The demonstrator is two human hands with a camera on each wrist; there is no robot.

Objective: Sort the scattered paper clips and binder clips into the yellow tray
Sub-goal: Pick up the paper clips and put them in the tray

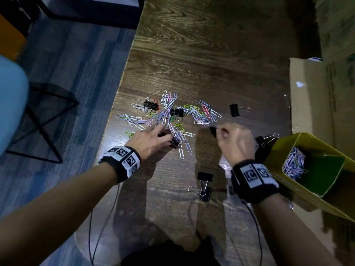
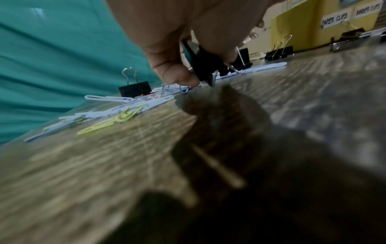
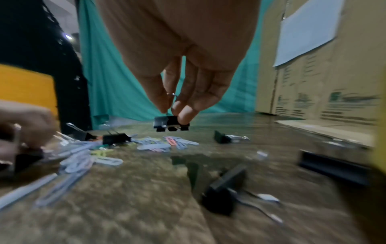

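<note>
Hands work a wood-grain table [image 1: 211,54] seen from the head camera: the left hand [image 1: 151,140] curls over a black binder clip [image 1: 173,143] at the near edge of the paper clips [image 1: 172,116] heap, while the right hand [image 1: 235,143] pinches a second binder clip by its wire handle. The yellow tray [image 1: 276,150] stands tilted just right of that hand, with paper clips already lying in one compartment and more binder clips scattered near its wall. The table's left edge runs close beside the heap; open tabletop lies beyond it.

From the left wrist, thumb and fingers [image 2: 181,77] clamp the black clip [image 2: 205,66] against the surface, loose paper clips touching it. Judged from this, a straight upward lift would best avoid dragging neighbours along. Tray labels reading paper clips and binder clips face this camera.

From the right wrist, fingertips [image 3: 183,115] grip the dangling clip [image 3: 171,123] clear above the table. A cardboard box [image 3: 334,82] hems in the right side, so the short swing to the binder-clip compartment probably suits best.
</note>
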